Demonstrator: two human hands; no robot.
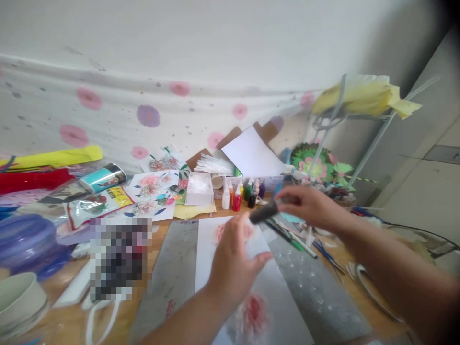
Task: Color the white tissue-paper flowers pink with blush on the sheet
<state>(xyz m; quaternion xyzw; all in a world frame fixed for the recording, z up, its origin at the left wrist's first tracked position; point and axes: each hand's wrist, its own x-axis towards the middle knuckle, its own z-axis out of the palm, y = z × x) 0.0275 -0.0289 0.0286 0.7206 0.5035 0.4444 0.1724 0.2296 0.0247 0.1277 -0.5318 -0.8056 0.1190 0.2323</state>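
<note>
My right hand is closed around one end of a dark grey cylindrical thing, held tilted above the paper; its kind is blurred. My left hand reaches over the white paper with its thumb spread away from the other fingers. It holds nothing that I can see. A blurry red and pink painted flower shows near the paper's lower end. Another flower at the upper end is partly hidden behind my left hand. Beneath the paper lies a grey board.
Small paint bottles stand behind the paper beside a white box. Brushes or pens lie on the right of the board. At left are a painted flower sheet, a purple plastic container and a pale bowl.
</note>
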